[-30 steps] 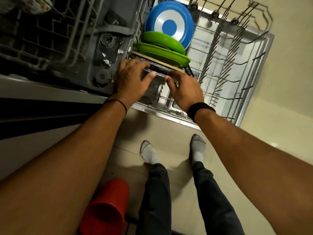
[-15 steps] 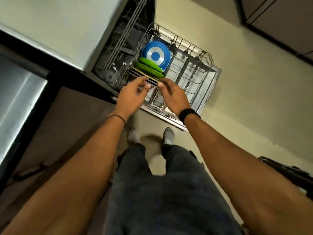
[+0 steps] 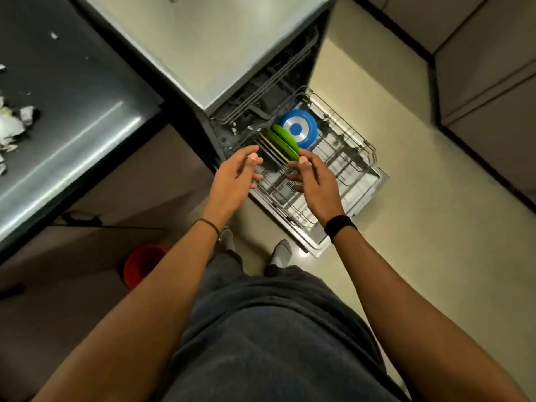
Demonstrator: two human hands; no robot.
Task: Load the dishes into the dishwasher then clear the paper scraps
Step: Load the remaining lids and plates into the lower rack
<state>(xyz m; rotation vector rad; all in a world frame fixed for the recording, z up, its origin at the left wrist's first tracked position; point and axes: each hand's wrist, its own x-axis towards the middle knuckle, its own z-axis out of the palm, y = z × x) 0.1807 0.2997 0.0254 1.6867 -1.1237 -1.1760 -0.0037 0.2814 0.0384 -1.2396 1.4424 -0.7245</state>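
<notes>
The dishwasher's lower rack (image 3: pixel 356 158) is pulled out over the open door. A blue plate (image 3: pixel 298 127) stands on edge in it, with two green plates (image 3: pixel 282 142) leaning in front and a dark flat dish (image 3: pixel 271 153) nearest me. My left hand (image 3: pixel 236 177) and my right hand (image 3: pixel 314 178) hover just above the rack's near side, fingers apart, holding nothing. Torn paper scraps (image 3: pixel 13 126) lie on the dark countertop at far left.
A steel counter top (image 3: pixel 220 39) covers the dishwasher. A red bucket (image 3: pixel 142 264) stands on the floor by my left leg. Cabinet fronts (image 3: pixel 490 82) line the right side. My feet in grey socks stand at the door's edge.
Both hands have let go of the dark dish in the rack and lifted away. My head has risen, so the counter and the scraps have come into view.
</notes>
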